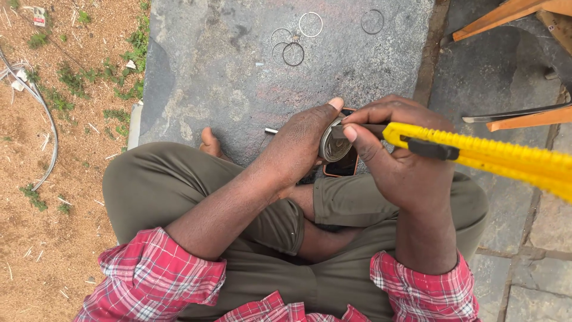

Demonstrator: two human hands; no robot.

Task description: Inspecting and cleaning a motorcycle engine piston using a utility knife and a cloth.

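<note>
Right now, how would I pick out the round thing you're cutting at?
Start at the grey stone slab and come down to the crossed legs. The left hand grips a small round metal disc, with the yellow utility knife in the right hand against it. Unlike the thin wire rings on the slab, it is solid.

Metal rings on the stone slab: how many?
4. Two overlapping rings lie mid-slab, one light ring just right of them, one dark ring farther right. The hands may hide more.

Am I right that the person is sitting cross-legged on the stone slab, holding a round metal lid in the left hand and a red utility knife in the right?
Not quite: the utility knife in the right hand is yellow, not red, as the head view shows. The left hand does hold the round metal lid, over the stone slab.
</note>
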